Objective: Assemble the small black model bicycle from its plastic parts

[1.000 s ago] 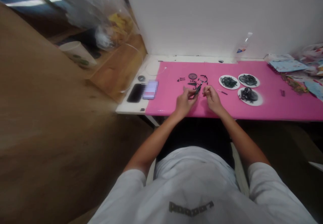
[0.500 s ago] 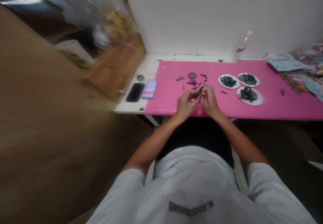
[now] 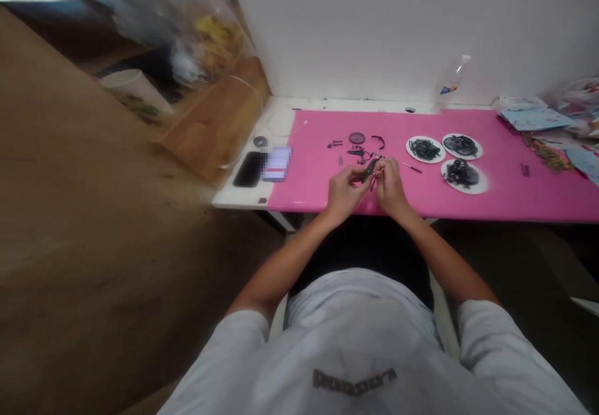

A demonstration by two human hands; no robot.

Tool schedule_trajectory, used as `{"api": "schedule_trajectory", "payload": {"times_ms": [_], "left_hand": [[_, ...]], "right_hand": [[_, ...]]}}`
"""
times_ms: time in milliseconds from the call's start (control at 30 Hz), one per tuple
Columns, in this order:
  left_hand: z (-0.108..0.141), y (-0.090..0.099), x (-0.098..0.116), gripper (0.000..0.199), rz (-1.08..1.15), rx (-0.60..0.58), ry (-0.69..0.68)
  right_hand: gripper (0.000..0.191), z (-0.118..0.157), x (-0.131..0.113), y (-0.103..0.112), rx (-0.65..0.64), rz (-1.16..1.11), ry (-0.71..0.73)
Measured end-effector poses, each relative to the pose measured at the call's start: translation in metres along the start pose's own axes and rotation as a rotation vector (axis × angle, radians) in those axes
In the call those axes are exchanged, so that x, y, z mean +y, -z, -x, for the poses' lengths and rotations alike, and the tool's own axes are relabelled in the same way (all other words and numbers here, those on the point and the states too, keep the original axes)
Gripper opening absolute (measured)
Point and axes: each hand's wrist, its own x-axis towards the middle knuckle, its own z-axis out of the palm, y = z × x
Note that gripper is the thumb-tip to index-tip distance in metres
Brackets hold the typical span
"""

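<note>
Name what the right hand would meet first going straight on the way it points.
Most likely the dark part held in the left hand; the right hand looks very close to it, though depth is unclear.

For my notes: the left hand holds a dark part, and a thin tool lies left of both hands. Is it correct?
Wrong side: in the head view, the thin tool lies right of the right hand. The left hand does hold a dark part.

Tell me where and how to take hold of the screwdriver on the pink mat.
Probably best to pinch the screwdriver by its dark handle, coming from above on the near right. It lies flat, the thicker handle angled right and nearer, the thin shaft pointing away left.
</note>
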Motion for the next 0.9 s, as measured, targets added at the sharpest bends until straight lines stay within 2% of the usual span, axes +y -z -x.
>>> {"api": "schedule_trajectory", "payload": {"times_ms": [367, 633, 900], "left_hand": [[-0.0028, 0.0023, 0.0016, 0.030, -0.027, 0.016, 0.008], [-0.0045, 0.0030, 0.0035, 0.028, 0.005, 0.040, 0.047], [-0.0071, 0.0027, -0.0027, 0.033, 0.079, 0.029, 0.093]], "right_hand": [[0.046, -0.0002, 0.0015, 0.0002, 0.012, 0.033, 0.062], [0.024, -0.0013, 0.0025, 0.0011, 0.074, 0.074, 0.183], [0.025, -0.0053, 0.0053, 0.0059, 0.047, 0.037, 0.208]]}}
